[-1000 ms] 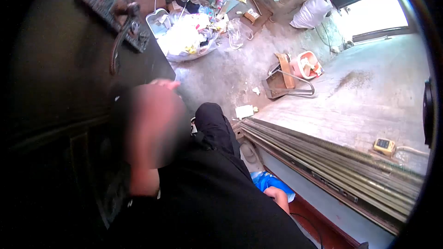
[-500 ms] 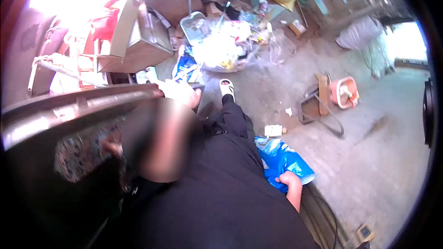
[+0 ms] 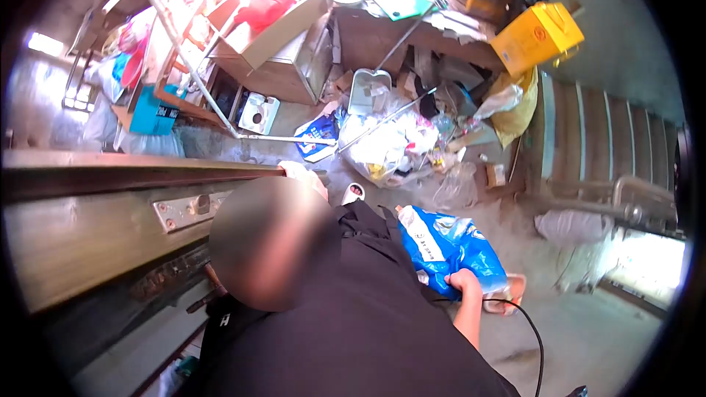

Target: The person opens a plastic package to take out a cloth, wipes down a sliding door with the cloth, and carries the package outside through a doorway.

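Note:
My right hand (image 3: pixel 465 281) is closed on the gathered end of a blue plastic bag (image 3: pixel 441 242) with a white label, held low beside my dark clothing. My left hand (image 3: pixel 305 176) is at the edge of a metal door (image 3: pixel 95 224), its fingers apparently wrapped over that edge. A blurred dark patch hides part of that hand and forearm. On the door's face, near the left hand, is a lock plate (image 3: pixel 193 209).
A heaped clear rubbish bag (image 3: pixel 379 151) and a long-handled dustpan (image 3: pixel 369 92) lie ahead. Beyond are a cardboard box (image 3: pixel 276 66), a yellow box (image 3: pixel 537 37) and stairs (image 3: pixel 599 132). A pink basin (image 3: pixel 515 294) sits behind the blue bag.
My view has swung right and up, bringing the stairs, yellow box and lock plate into sight. The blue bag hangs higher and more spread out. Both hands keep their places.

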### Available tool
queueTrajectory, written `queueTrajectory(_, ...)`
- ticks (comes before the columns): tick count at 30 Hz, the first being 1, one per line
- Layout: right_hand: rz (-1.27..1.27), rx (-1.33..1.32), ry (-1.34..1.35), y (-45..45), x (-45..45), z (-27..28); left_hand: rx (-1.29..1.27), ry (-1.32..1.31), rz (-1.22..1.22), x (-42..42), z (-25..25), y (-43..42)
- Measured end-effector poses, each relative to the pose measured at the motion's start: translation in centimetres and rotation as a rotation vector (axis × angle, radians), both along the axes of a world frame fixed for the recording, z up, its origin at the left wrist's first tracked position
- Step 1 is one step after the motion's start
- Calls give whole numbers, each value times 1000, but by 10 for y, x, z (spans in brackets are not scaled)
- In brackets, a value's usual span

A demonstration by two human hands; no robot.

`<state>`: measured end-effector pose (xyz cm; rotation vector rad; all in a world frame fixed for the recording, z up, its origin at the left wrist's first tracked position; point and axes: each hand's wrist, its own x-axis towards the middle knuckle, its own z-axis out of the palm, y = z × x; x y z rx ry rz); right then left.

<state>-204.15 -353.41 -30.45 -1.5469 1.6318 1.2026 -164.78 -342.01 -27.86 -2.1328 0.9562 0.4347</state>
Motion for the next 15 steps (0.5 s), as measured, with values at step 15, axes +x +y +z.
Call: queueTrajectory(15,59,-485,-204,-172,1,58,-215,-101,-16,-74,-2,13)
